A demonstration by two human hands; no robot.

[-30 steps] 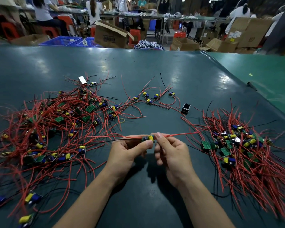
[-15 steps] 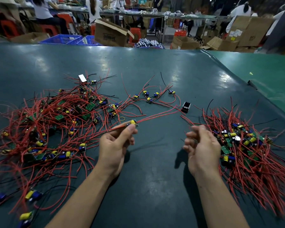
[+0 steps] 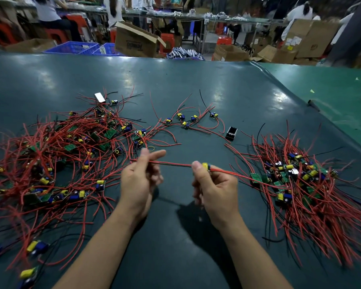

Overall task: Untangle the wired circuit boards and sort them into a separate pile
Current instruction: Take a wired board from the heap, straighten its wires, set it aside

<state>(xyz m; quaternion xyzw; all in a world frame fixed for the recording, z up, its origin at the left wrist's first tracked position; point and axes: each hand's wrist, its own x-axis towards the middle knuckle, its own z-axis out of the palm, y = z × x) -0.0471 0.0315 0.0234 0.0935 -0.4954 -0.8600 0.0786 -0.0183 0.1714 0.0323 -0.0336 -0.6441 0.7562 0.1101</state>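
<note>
A big tangle of red-wired circuit boards (image 3: 71,155) covers the table's left side. A second pile of wired boards (image 3: 300,184) lies at the right. Between them, above the table, my right hand (image 3: 215,190) pinches one small board with a yellow capacitor (image 3: 205,166). Its red wires (image 3: 173,163) stretch left to my left hand (image 3: 140,180), which pinches them between thumb and fingers. More red wires trail from the board to the right, toward the right pile.
A few loose wired boards (image 3: 183,119) lie further back at the centre, next to a small black part (image 3: 231,133). A white tag (image 3: 99,97) sits behind the left tangle. The green table (image 3: 196,80) ends in a raised seam at the right; boxes and seated people are beyond.
The board has passed from my left hand to my right hand, which came in from the right pile. My left hand now holds only the wires, stretched between both hands.
</note>
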